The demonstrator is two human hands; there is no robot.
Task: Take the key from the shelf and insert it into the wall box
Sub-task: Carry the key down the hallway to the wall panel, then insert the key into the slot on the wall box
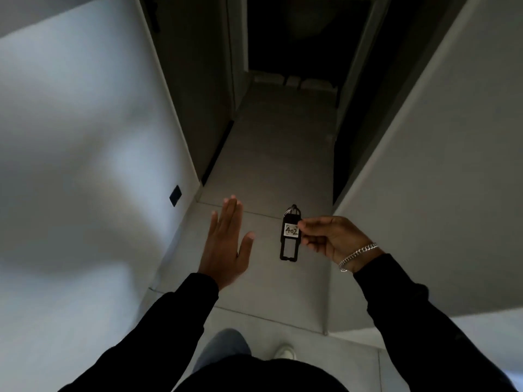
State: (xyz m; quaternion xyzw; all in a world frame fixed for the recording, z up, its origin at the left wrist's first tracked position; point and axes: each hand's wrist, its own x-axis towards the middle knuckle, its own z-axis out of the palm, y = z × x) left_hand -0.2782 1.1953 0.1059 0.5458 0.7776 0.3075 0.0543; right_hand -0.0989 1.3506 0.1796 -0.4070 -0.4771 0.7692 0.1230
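Observation:
My right hand (pixel 329 239) pinches a flat black key tag (pixel 290 244) by its right edge. The tag hangs upright over the grey floor, with a white label reading 402 and a metal ring at its top. My left hand (pixel 226 241) is raised beside it, to the left, flat and empty with the fingers straight. A silver chain bracelet sits on my right wrist. Neither a shelf nor a wall box shows in the head view.
I stand in a narrow corridor with a grey tiled floor (pixel 268 165). A white wall on the left carries a small dark wall plate (pixel 175 195) low down. A white wall closes the right side. A dark doorway (pixel 297 46) lies ahead.

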